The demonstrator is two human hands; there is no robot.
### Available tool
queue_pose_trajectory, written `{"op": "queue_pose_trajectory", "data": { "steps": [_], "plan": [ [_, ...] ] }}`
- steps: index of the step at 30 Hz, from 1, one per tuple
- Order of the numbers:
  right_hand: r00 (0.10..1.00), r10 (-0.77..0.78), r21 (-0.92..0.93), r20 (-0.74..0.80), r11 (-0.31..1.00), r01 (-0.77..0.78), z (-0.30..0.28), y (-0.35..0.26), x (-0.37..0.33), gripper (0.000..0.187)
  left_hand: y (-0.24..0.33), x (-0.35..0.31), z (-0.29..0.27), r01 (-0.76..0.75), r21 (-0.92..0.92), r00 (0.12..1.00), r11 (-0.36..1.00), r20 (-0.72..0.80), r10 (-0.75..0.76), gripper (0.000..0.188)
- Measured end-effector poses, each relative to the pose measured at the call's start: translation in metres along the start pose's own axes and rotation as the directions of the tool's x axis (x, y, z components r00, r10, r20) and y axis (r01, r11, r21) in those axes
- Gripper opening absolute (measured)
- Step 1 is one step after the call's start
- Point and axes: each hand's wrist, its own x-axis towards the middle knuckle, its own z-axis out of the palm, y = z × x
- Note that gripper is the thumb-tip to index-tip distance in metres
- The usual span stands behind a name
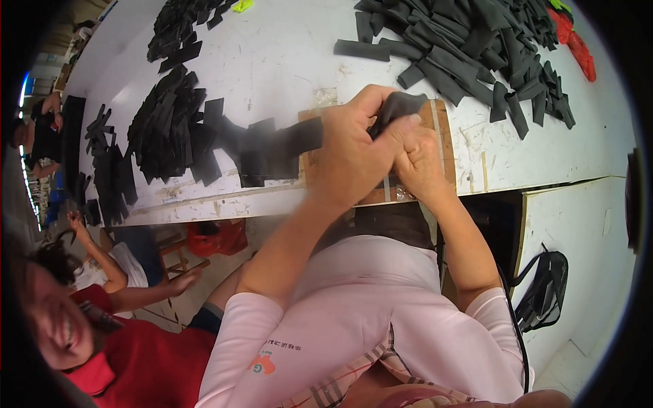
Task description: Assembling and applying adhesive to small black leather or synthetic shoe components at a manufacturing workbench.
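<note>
Both my hands meet over a wooden board point(445, 146) at the table's edge. A short strip of soft black material point(404, 104), bent over on itself, sticks up between them. My left hand point(348, 146) is closed on the strip, its fingers curled around it. My right hand point(422, 158) presses against the left from the other side, pinching the strip's lower part with thumb and fingers. Much of the strip is hidden inside the hands. Left of the board, flat black strips point(255, 153) lie overlapping, one end reaching beside my left hand.
A big heap of dark strips point(456, 41) covers the table's far right, near a red bag point(578, 54). More black piles point(163, 129) lie on the left. A person in a red shirt point(149, 360) sits close at my left. A black bag point(544, 292) hangs at right.
</note>
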Motion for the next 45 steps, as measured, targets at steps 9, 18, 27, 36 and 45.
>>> {"op": "queue_pose_trajectory", "data": {
  "steps": [9,18,27,36,45],
  "plan": [
    [0.996,0.075,-0.047,0.054,0.996,-0.072,-0.014,-0.027,0.013,0.024,0.015,-0.001,-0.007,-0.114,-0.332,0.993,0.937,-0.059,0.100,0.021],
    [0.996,0.068,-0.145,0.056,0.988,-0.059,-0.011,-0.029,0.012,0.023,0.008,-0.009,-0.014,-0.028,-0.707,0.964,0.707,-0.207,-0.169,0.012],
    [0.978,0.017,0.836,0.206,0.517,-0.185,-0.082,-0.023,0.085,0.039,-0.059,-0.038,-0.089,0.172,0.292,0.875,0.941,-0.484,-0.010,0.016],
    [0.815,0.574,0.373,0.084,0.740,-0.560,0.000,-0.015,-0.036,0.041,-0.092,-0.041,-0.110,0.176,0.897,0.984,0.406,-0.153,-0.089,0.022],
    [0.763,0.567,0.346,0.311,0.680,-0.647,0.033,-0.021,-0.054,0.041,-0.103,-0.037,-0.106,0.080,0.879,0.995,0.470,-0.101,0.019,0.013]
  ]
}}
